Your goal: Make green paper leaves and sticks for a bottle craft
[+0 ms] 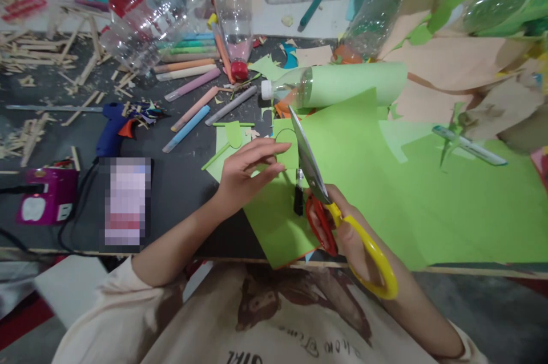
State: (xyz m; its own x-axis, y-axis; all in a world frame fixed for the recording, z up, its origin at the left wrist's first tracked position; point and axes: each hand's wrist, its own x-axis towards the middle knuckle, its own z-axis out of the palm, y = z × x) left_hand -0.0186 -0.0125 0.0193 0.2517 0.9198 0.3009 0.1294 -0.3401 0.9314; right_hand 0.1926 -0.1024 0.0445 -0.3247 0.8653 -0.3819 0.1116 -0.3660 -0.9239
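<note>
Yellow and red handled scissors (317,173) are in my right hand (349,233), with fingers in the handles. Their blades are close together and point up and away, just right of a small light-green paper piece (291,157) with a curved line drawn on it. My left hand (246,173) has its thumb and fingers apart, fingertips over the left side of that piece; no grip on it can be made out. Below the blades a black capped pen or cutter (298,195) lies on green paper (274,233). A large green sheet (428,198) spreads to the right.
A green-wrapped bottle (355,83) lies behind the hands. Left are markers (188,127), a blue glue gun (112,127), a phone (126,201), a purple box (49,195) and wooden sticks (38,50). Clear bottles (233,4) stand behind; a cutter (471,146) lies right.
</note>
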